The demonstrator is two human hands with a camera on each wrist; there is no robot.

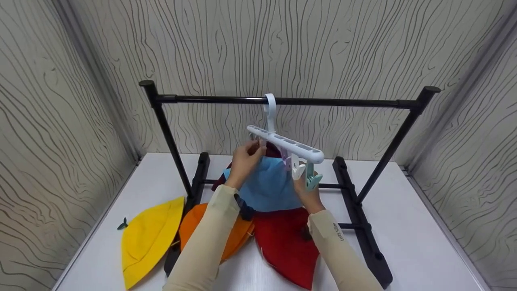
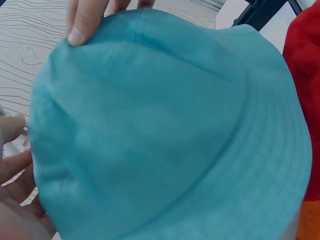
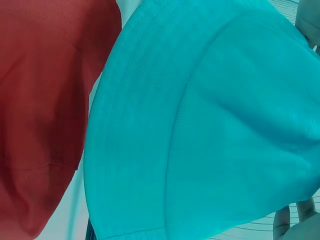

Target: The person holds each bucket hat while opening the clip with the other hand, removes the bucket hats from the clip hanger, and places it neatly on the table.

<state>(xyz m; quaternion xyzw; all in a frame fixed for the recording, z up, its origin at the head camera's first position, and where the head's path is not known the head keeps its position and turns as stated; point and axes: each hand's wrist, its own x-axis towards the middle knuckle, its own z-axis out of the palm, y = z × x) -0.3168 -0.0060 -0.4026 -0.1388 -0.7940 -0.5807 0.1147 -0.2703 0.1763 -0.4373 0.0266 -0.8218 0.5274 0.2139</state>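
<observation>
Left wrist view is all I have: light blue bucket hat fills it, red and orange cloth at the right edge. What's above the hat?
Observer: A white clip hanger, hooked over a black rail, sits above the light blue bucket hat.
Operator: What's at the hanger's near end?
Observer: A mint-green clip hangs there.
Operator: Orange is at my frame's edge. Anything beyond it?
Observer: Yes, in the head view a yellow bucket hat lies left of the orange hat.
</observation>
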